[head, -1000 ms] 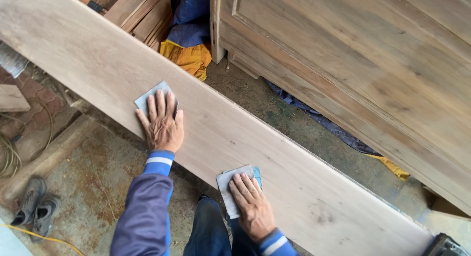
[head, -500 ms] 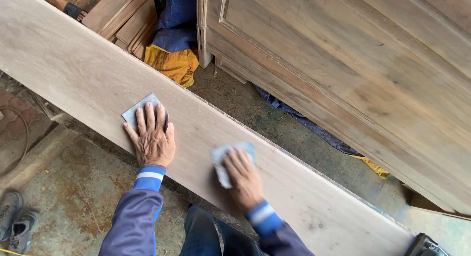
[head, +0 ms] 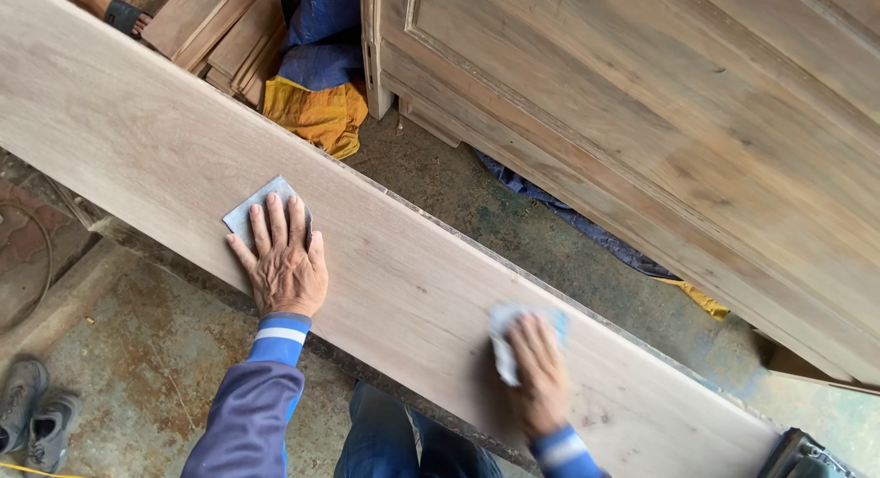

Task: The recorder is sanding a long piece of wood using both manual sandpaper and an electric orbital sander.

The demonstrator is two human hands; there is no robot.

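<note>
A long pale wooden plank [head: 403, 276] runs diagonally from upper left to lower right. My left hand [head: 280, 258] lies flat on it, fingers spread, pressing a grey sheet of sandpaper [head: 246, 212] against the wood. My right hand [head: 536, 373] is blurred with motion further right on the plank and presses a second folded sheet of sandpaper [head: 509, 336], grey with a blue edge. Both sleeves are dark blue with striped cuffs.
A large panelled wooden door [head: 660, 120] lies beyond the plank at upper right, on blue and yellow cloth [head: 316, 107]. Stacked boards [head: 220, 33] are at the top left. A pair of grey shoes [head: 37, 409] sits on the concrete floor at lower left.
My right hand has slid its sandpaper along the plank to the right. My left hand has stayed pressed on its sheet in the same spot on the plank.
</note>
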